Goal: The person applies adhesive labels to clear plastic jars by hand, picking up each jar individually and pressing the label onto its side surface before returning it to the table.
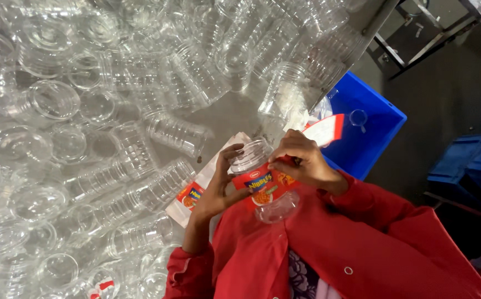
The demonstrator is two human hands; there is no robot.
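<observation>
Head view. Nearest the lens: red sleeves and the red front of the person's garment [329, 249], filling the frame from 5 to 7 o'clock.

Just above, near centre, a clear plastic jar [262, 180] is held between both hands, its open mouth tilted toward 11 o'clock. The left hand [218, 188] is curled around the jar from 9 o'clock, fingers closed on its side. The right hand [301, 160] is closed over the jar from 2 o'clock, fingertips pressing the edge of a red-and-orange label [262, 185] that already wraps the jar's middle. It looks mostly stuck down; the far end is hidden under the right hand, so I cannot tell whether the seam is finished.

At 8 o'clock of the jar, a sheet of labels [193, 194] lies on the grey table [229, 119]. From 9 to 12 o'clock, a big heap of bare jars [85, 111], none labelled as far as I see: much seemingly left. At 2 o'clock, a blue crate [373, 133] with a red-and-white scrap of backing paper [324, 130] at its rim.
</observation>
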